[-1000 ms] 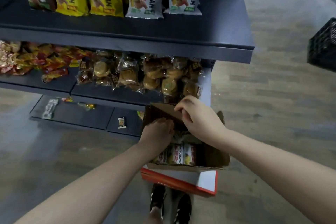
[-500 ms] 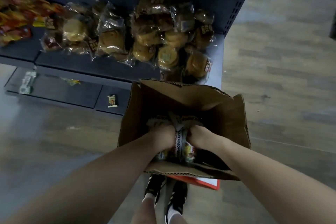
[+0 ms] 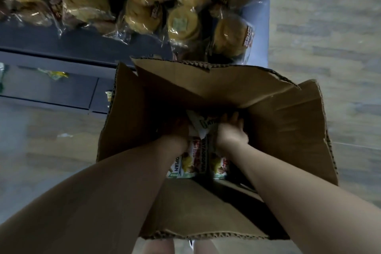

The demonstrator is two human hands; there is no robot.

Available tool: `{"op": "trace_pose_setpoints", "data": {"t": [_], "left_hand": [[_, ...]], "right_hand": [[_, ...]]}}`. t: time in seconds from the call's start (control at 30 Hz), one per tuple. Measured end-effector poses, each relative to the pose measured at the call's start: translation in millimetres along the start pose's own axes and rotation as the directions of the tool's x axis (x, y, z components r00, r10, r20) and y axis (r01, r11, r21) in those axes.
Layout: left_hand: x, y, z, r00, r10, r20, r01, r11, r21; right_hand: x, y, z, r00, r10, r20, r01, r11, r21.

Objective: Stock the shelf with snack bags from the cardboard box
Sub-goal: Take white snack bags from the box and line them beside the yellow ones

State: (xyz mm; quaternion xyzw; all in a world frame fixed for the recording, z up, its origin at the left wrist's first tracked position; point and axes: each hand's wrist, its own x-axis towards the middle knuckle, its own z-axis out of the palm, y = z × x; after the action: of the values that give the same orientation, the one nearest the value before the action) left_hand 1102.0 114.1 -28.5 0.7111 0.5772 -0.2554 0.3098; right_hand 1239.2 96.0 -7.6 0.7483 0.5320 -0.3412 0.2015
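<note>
Both hands deep inside cardboard box (image 3: 284,130): left hand (image 3: 177,132) and right hand (image 3: 233,130) grasping snack bags (image 3: 198,159).

Left hand (image 3: 179,130) shadowed inside box (image 3: 288,130)

Both bare forearms reach forward and down, converging side by side. The left hand (image 3: 179,132) is sunk deep, mostly in shadow, its fingers hidden, so its grip cannot be told. Just to its right, the right hand (image 3: 232,130) is bent at the wrist, back of the hand up, fingers curled downward with the thumb toward the left hand. The wrists lie near, not touching.
</note>
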Motion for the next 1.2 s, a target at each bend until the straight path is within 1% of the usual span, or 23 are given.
{"op": "trace_pose_setpoints", "data": {"t": [0.03,0.07,0.13,0.23,0.27,0.37,0.43,0.47,0.5,0.57,0.63,0.67,0.7,0.73,0.8,0.83,0.9,0.93,0.97,1.0,1.1,1.17,1.2], "left_hand": [[7,-1,4,1.0,0.01,-0.026,-0.009,0.999,0.051],[10,-1,6,0.999,0.016,-0.05,-0.012,0.996,0.083],[17,-1,12,0.998,-0.02,-0.052,0.024,0.997,0.079],[20,1,17,0.998,-0.035,-0.056,0.042,0.99,0.131],[23,2,20,0.988,-0.026,-0.151,0.05,0.985,0.162],[16,5,6,0.96,-0.051,-0.274,0.117,0.966,0.231],[19,6,8,0.981,-0.067,-0.184,0.104,0.975,0.197],[18,8,7,0.99,-0.102,-0.102,0.121,0.972,0.202],[18,9,4,0.991,-0.122,-0.056,0.131,0.972,0.194],[17,6,3,0.992,-0.119,-0.029,0.123,0.977,0.176],[10,6,-5,0.995,-0.099,0.011,0.097,0.989,0.113],[7,6,-7,0.997,-0.077,0.028,0.074,0.994,0.081],[3,3,-8,0.997,-0.054,0.048,0.052,0.998,0.036],[-1,2,-11,0.996,-0.047,0.074,0.05,0.998,-0.042],[-5,-5,-10,0.998,-0.033,0.052,0.043,0.979,-0.201],[-6,-8,-8,0.999,-0.018,0.04,0.026,0.977,-0.212],[-7,-10,-7,0.999,-0.021,0.034,0.029,0.973,-0.228],[-5,-8,-8,0.998,-0.043,0.043,0.05,0.98,-0.193],[-6,-4,-10,0.993,-0.084,0.078,0.095,0.984,-0.152],[-6,-1,-11,0.992,-0.092,0.089,0.099,0.992,-0.081],[-12,8,-14,0.979,-0.08,0.19,0.066,0.995,0.078],[-16,13,-9,0.953,-0.07,0.296,0.039,0.993,0.108],[-14,15,-1,0.94,-0.065,0.334,0.04,0.996,0.08]], "right_hand": [[2,-1,6,0.999,-0.044,0.006,0.044,0.995,-0.089],[4,-1,10,0.996,-0.084,0.017,0.085,0.992,-0.095],[12,1,16,0.989,-0.149,0.023,0.151,0.974,-0.172],[22,6,16,0.98,-0.197,-0.015,0.187,0.95,-0.25],[23,6,14,0.974,-0.222,-0.033,0.206,0.943,-0.261],[26,8,12,0.966,-0.259,-0.028,0.242,0.933,-0.266],[21,9,11,0.959,-0.283,-0.03,0.264,0.924,-0.276],[20,10,11,0.949,-0.311,-0.047,0.286,0.916,-0.281],[18,12,10,0.938,-0.337,-0.075,0.304,0.909,-0.285],[13,16,6,0.913,-0.389,-0.118,0.343,0.893,-0.292],[5,21,1,0.884,-0.444,-0.15,0.389,0.873,-0.293],[2,22,-3,0.872,-0.471,-0.132,0.414,0.854,-0.314],[-2,23,-8,0.869,-0.483,-0.106,0.437,0.851,-0.292],[-1,25,-8,0.864,-0.499,-0.063,0.461,0.837,-0.296],[-6,25,-6,0.872,-0.479,0.099,0.486,0.826,-0.287],[-9,24,-4,0.878,-0.45,0.163,0.476,0.852,-0.218],[-7,27,7,0.886,-0.411,0.215,0.434,0.898,-0.073],[-8,27,9,0.906,-0.354,0.231,0.38,0.922,-0.076],[-7,28,10,0.93,-0.299,0.214,0.322,0.943,-0.084],[-7,27,8,0.956,-0.24,0.168,0.255,0.964,-0.079],[-6,24,5,0.99,-0.102,0.096,0.108,0.992,-0.06],[-1,23,9,0.997,-0.025,0.068,0.026,1.0,-0.007],[1,21,12,0.995,-0.001,0.102,0.004,1.0,-0.029]]}}
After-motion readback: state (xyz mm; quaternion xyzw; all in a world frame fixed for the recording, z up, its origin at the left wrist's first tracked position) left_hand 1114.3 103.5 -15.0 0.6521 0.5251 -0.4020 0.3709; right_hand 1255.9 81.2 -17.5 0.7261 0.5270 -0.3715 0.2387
